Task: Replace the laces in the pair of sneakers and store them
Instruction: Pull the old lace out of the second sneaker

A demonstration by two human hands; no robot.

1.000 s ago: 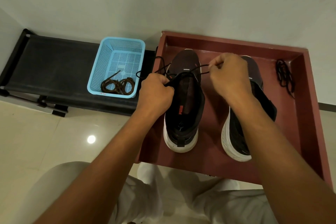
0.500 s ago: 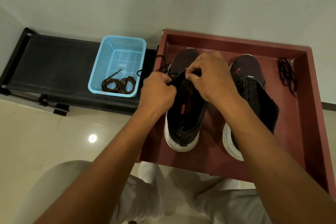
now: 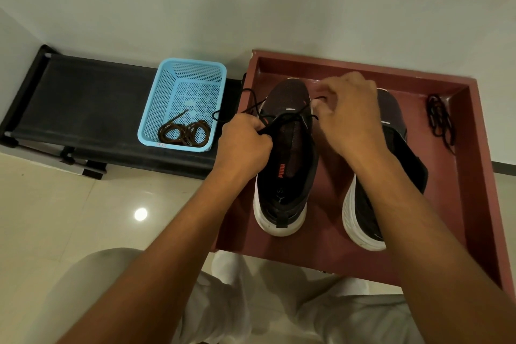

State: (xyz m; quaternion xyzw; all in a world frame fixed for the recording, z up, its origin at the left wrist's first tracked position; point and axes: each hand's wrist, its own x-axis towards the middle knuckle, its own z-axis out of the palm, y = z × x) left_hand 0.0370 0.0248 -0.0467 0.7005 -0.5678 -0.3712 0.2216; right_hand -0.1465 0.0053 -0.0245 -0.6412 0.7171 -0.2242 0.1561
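Observation:
Two dark sneakers with white soles stand in a red tray (image 3: 472,165). The left sneaker (image 3: 287,156) has a black lace (image 3: 290,117) crossing near its toe. My left hand (image 3: 243,142) grips the sneaker's left collar together with one lace end, which trails off toward the tray's left rim. My right hand (image 3: 349,117) pinches the other lace end just right of the toe. The right sneaker (image 3: 391,148) is partly hidden behind my right arm. A loose black lace (image 3: 441,123) lies bundled in the tray's right corner.
A blue plastic basket (image 3: 184,78) holding coiled brown laces (image 3: 184,132) sits on a low black rack (image 3: 92,92) to the left of the tray. A pale wall stands behind, tiled floor below. My knees in light trousers show at the bottom.
My right hand moved from over the left sneaker's opening out to the right of its toe, drawing the black lace across. My left hand stayed on the collar.

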